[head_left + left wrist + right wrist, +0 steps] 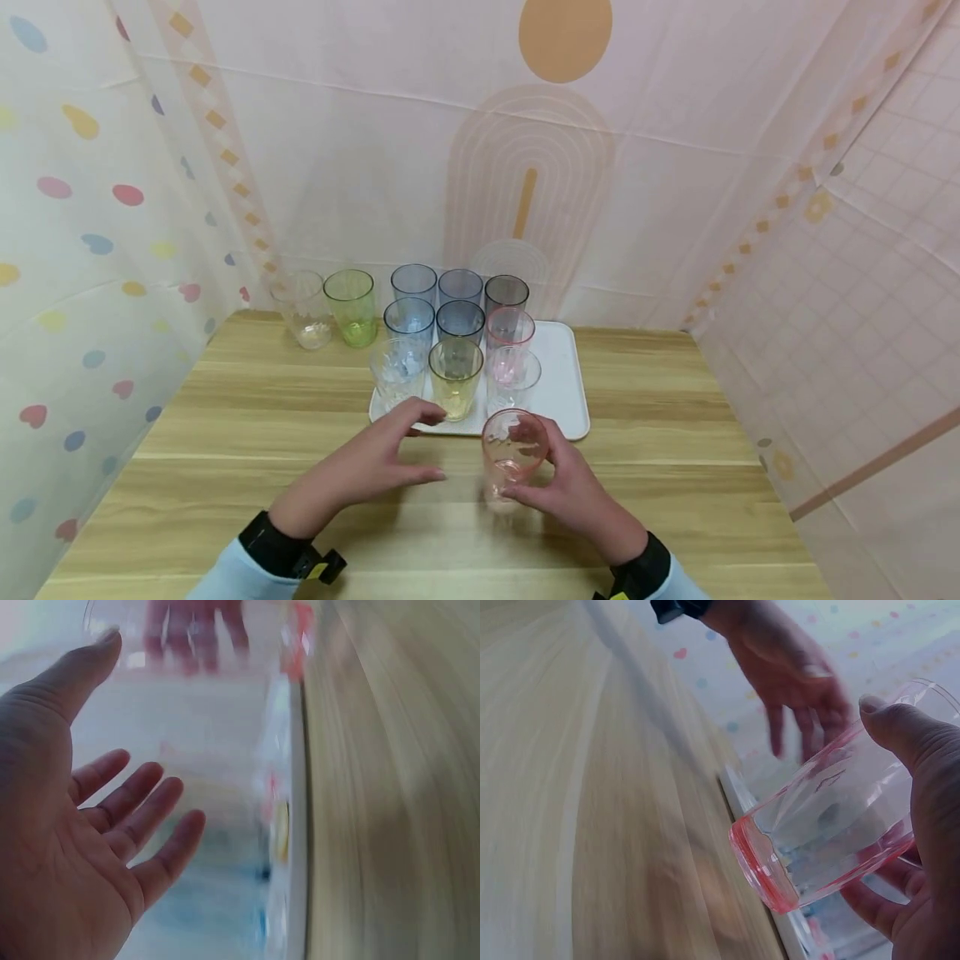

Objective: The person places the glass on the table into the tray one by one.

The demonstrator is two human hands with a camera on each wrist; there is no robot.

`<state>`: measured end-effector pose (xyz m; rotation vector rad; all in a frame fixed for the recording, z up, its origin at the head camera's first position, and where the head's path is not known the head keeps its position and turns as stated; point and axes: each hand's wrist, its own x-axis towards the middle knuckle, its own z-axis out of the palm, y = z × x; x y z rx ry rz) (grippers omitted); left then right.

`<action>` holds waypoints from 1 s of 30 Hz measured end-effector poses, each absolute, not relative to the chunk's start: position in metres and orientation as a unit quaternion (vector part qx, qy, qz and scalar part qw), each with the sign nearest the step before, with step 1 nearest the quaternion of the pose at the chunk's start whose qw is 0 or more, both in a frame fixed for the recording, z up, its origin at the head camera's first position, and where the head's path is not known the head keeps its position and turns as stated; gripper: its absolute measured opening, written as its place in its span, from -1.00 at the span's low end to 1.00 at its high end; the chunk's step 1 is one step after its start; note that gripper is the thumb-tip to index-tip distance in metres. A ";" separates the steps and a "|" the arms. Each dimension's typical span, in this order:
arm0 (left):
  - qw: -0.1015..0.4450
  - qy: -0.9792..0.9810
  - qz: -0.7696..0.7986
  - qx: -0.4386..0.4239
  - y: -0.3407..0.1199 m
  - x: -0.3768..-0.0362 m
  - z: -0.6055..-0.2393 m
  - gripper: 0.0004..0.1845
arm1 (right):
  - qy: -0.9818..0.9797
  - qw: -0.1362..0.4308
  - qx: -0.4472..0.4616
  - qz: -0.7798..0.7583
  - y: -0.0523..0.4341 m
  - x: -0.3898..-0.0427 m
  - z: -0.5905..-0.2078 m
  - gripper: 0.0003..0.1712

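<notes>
My right hand point(562, 479) grips a clear pinkish-red drinking glass point(514, 450) by its side, thumb on the near face and fingers behind. In the right wrist view the same glass point(832, 817) tilts, its thick red base toward the table. My left hand point(386, 454) is empty, thumb and fingers spread apart, to the left of that glass. Just beyond the left fingertips stands a yellow glass point(456, 383) on a white tray point(562, 375). In the left wrist view the open left palm point(82, 862) shows, with the held glass point(255, 630) above it.
Several more glasses stand in rows on the tray, among them a blue glass point(408, 312), a pink glass point(512, 329) and a grey glass point(507, 289). Left of the tray are a green glass point(351, 304) and a clear glass point(306, 317). Patterned curtains point(360, 167) hang behind the wooden table point(247, 417).
</notes>
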<state>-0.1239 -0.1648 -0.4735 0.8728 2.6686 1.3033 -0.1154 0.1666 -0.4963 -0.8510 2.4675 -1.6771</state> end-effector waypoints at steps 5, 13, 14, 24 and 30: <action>-0.020 0.918 0.336 0.211 -0.205 -0.124 -0.484 -0.32 | 0.800 -0.004 -0.253 -0.544 0.183 -0.116 -0.497 0.13; -0.052 0.967 0.217 0.125 -0.251 -0.126 -0.496 -0.11 | 0.806 -0.025 -0.221 -0.548 0.203 -0.116 -0.500 0.09; -0.054 0.970 0.204 0.121 -0.254 -0.127 -0.497 -0.05 | 0.807 -0.028 -0.219 -0.548 0.206 -0.116 -0.501 0.09; -0.056 0.979 0.145 0.128 -0.263 -0.131 -0.507 0.14 | 0.822 -0.045 -0.195 -0.533 0.222 -0.130 -0.505 0.09; -0.066 0.979 0.140 0.132 -0.264 -0.131 -0.510 0.11 | 0.820 -0.050 -0.169 -0.544 0.227 -0.163 -0.498 0.03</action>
